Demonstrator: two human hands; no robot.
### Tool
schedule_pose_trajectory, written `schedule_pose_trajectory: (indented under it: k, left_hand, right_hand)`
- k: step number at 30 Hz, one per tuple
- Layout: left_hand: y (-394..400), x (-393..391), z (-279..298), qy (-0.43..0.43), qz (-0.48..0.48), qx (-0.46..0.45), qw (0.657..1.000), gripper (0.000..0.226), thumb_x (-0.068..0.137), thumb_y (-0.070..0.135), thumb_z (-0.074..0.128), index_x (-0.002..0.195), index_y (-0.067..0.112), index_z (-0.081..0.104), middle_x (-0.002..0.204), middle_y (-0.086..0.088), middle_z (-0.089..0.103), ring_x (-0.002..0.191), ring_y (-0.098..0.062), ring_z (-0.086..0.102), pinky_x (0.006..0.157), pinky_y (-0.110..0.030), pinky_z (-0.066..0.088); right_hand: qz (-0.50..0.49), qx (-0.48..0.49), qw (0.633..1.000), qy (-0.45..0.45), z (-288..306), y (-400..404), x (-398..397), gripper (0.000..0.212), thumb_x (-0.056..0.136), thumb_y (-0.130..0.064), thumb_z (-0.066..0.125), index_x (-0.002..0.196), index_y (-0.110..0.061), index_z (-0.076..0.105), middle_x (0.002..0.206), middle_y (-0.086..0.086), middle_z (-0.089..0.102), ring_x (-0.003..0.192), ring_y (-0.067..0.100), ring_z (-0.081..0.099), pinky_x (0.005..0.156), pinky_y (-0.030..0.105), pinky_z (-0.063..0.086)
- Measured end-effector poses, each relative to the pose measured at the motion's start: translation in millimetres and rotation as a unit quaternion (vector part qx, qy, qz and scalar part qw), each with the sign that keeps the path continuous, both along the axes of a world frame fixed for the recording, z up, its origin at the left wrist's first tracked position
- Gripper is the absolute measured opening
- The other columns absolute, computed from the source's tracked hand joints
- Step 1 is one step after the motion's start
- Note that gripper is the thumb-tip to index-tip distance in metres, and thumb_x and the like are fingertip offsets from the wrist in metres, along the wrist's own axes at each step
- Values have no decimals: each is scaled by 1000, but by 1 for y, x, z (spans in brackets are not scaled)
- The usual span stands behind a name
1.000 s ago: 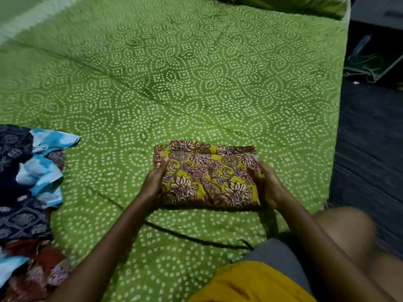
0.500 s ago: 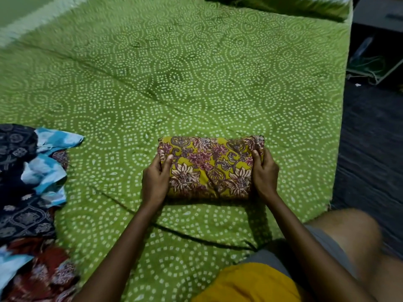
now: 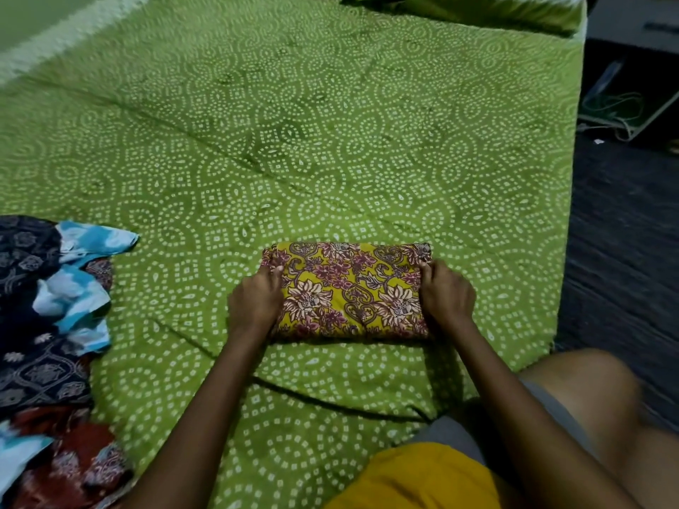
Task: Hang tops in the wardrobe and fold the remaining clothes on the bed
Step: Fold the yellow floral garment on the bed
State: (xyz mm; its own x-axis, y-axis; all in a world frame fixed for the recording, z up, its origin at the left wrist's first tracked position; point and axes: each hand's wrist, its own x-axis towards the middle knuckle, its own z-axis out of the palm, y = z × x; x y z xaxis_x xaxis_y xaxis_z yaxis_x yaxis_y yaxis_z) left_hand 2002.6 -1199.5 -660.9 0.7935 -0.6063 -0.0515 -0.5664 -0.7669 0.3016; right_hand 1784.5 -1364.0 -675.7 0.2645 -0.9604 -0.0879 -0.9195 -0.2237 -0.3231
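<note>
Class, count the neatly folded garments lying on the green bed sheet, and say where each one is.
1. The folded yellow floral garment lies near the front of the green bed sheet, between both hands. The clothes pile at the left edge is unfolded; it may hide others.

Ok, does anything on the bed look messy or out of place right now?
The folded yellow floral cloth looks tidy, gripped at its ends by the left hand and right hand. The heap of clothes at the bed's left edge is crumpled and unfolded. The green bedsheet has creases.
</note>
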Motion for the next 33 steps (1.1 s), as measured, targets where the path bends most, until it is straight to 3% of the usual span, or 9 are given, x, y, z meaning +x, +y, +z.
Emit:
schedule_pose_trajectory:
  k: [3,5,7,9,19,23,26,30,33]
  left_hand:
    - [-2,-8,17,-97,-5,-104,990,37,94,15,48,128,0,45,129,-21,51,115,-37,51,94,-45,40]
    - [-17,-32,22,-90,-118,-195,970,44,95,14,43,138,2,40,147,-15,37,135,-29,35,111,-43,23]
    - [-33,-59,10,-38,-237,-156,958,51,98,27,27,146,12,30,156,-5,19,144,-20,15,116,-36,2]
    - [-36,-70,-14,-24,-282,-46,958,59,95,40,9,150,21,15,158,2,5,146,-15,0,116,-33,-11]
    - [-27,-48,-43,-78,-205,42,975,65,90,62,20,148,32,21,158,11,10,146,-16,6,104,-71,2]
    - [-5,-43,-41,-45,-120,27,991,78,82,75,18,149,34,11,159,3,2,147,-22,3,109,-63,6]
    - [10,-39,-39,-15,-108,2,994,83,81,75,18,150,31,13,159,-5,4,146,-26,6,115,-52,5]
    - [11,-38,-36,-2,-112,-25,993,85,80,75,20,151,27,14,159,-6,5,146,-26,6,116,-45,4]
    - [15,-38,-28,34,-119,-65,990,88,80,73,21,150,21,15,159,-3,8,146,-20,9,116,-42,3]
  right_hand:
    - [-44,-112,991,-65,22,-3,0,35,95,-17,38,124,1,46,117,25,57,108,39,52,83,41,38]
    - [28,-165,975,-149,24,8,15,45,92,-12,38,133,3,43,135,25,47,127,39,41,104,43,30]
    - [160,-87,971,-157,13,34,35,53,96,-19,29,145,0,28,153,18,25,144,30,17,118,40,12]
    - [284,-31,956,-69,-13,54,45,57,98,-30,14,149,-6,15,158,8,7,145,19,-2,119,41,4]
    - [323,-27,946,25,-37,16,60,66,89,-62,8,149,-35,-1,159,-1,-4,146,20,-10,116,35,-12]
    - [306,63,949,30,-9,-17,79,81,82,-72,37,148,-26,23,155,5,21,142,27,16,114,42,14]
    - [339,187,922,-1,19,-31,94,71,78,-43,72,136,-16,41,133,12,51,121,29,47,92,29,37]
    - [339,287,890,105,44,-32,118,75,73,-32,79,136,-14,43,138,12,47,119,30,49,91,35,46]
    - [343,328,864,169,55,-34,131,32,72,-36,79,86,-11,64,108,8,64,86,23,60,70,28,50]
